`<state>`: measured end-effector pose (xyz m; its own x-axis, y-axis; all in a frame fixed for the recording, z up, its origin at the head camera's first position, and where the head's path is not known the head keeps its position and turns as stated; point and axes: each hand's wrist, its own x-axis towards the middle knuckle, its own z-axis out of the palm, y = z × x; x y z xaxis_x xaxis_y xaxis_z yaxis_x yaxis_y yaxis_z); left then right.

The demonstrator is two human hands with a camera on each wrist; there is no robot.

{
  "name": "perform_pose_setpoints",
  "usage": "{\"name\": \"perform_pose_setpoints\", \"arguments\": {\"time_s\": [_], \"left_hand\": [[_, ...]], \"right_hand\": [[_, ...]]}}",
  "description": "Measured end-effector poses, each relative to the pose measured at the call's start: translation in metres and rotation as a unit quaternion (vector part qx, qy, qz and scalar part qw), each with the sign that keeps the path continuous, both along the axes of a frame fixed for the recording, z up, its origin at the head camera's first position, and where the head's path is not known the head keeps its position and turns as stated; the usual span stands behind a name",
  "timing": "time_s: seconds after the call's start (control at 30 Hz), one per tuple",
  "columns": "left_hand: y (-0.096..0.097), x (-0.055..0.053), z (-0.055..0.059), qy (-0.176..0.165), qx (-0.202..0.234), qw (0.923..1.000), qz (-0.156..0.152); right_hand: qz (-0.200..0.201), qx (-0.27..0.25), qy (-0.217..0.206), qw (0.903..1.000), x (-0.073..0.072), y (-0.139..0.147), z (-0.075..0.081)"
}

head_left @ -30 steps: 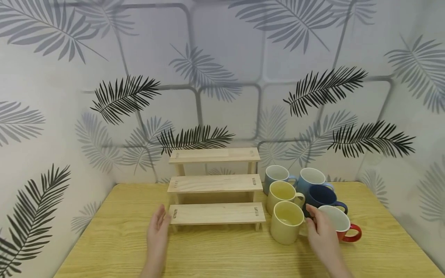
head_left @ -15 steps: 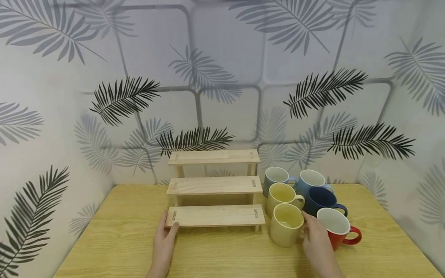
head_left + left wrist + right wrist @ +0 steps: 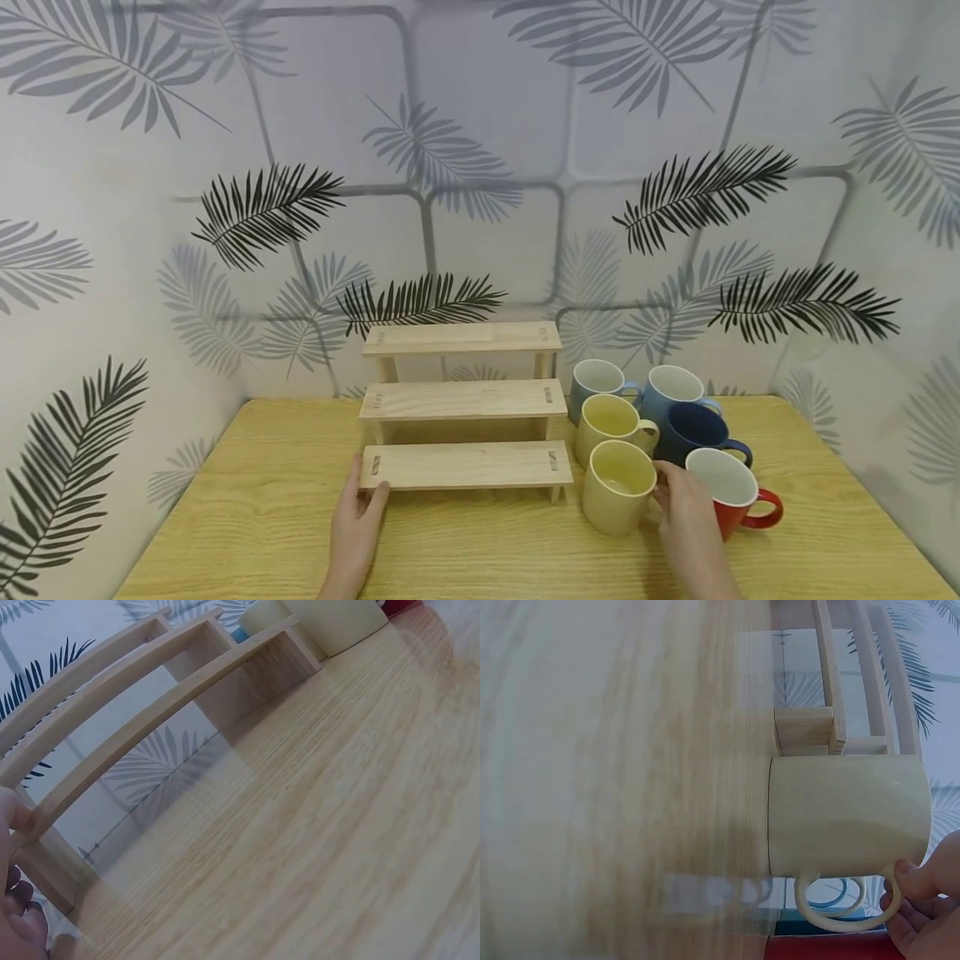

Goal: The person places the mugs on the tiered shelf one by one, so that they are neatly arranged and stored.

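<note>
A three-tier wooden stepped rack [image 3: 465,467] stands on the table. My left hand [image 3: 356,530] grips the left end of its lowest board. In the left wrist view the thumb [image 3: 15,811] lies at the board's end and the other fingers curl beneath it. To the right of the rack, a pale yellow mug [image 3: 609,504] stands upright, its handle [image 3: 847,925] pointing right. My right hand [image 3: 686,521] pinches that handle between thumb and fingers, as the right wrist view shows. Part of the handle is hidden behind the fingers in the head view.
Behind the held mug is a second yellow mug [image 3: 604,417]. Two light blue mugs, one a blue mug [image 3: 592,400] at the back left, a navy mug [image 3: 686,446] and a red mug [image 3: 731,512] crowd nearby. A patterned wall [image 3: 487,250] rises behind the table [image 3: 247,500].
My left hand has moved right from beside the rack and taken hold of its lowest board. My right hand has moved left and closed on the yellow mug's handle.
</note>
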<state>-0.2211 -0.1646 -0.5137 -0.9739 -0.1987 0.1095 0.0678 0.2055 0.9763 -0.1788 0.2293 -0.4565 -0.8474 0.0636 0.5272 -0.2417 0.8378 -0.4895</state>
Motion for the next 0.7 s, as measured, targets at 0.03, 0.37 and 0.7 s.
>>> {"name": "perform_pose_setpoints", "arguments": {"time_s": [0.03, 0.37, 0.7], "left_hand": [[0.0, 0.0, 0.0, 0.001, -0.001, 1.0, 0.0], [0.0, -0.001, 0.0, -0.005, -0.009, 0.9999, 0.002], [0.0, 0.0, -0.002, -0.003, -0.01, 0.9999, 0.001]], "right_hand": [[-0.001, -0.003, -0.005, 1.0, 0.001, 0.0, 0.0], [-0.045, -0.035, 0.024, 0.9981, 0.012, 0.003, -0.007], [-0.073, -0.174, -0.107, 0.9761, 0.018, 0.007, -0.012]]}}
